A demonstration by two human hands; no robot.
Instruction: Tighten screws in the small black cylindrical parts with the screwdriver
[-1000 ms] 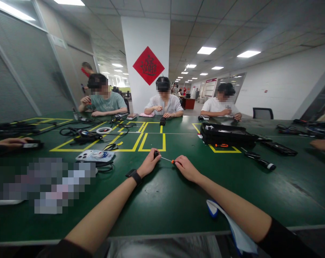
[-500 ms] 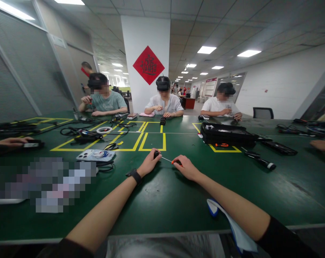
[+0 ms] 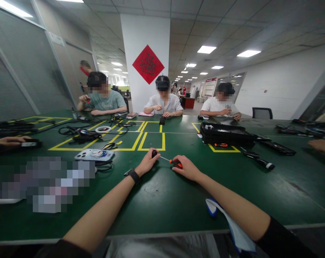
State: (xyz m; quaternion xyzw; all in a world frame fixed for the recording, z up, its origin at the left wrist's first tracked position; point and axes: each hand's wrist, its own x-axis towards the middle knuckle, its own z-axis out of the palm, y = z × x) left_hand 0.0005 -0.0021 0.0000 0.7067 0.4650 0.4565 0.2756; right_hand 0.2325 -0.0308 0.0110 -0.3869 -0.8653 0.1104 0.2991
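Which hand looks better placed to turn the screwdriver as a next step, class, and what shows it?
The right, probably: the right hand has its grip on the handle of the screwdriver. The left hand holds a small black part at the shaft's other end, better for steadying.

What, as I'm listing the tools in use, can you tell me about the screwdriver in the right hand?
The screwdriver has an orange-and-black handle, apparently plastic, and a thin, straight, metallic-looking shaft. The right hand holds the handle, its fingers partly covering it. The shaft points leftward and away from the wearer, towards a small dark piece in the left hand. The tip's shape and exact contact can't be made out.
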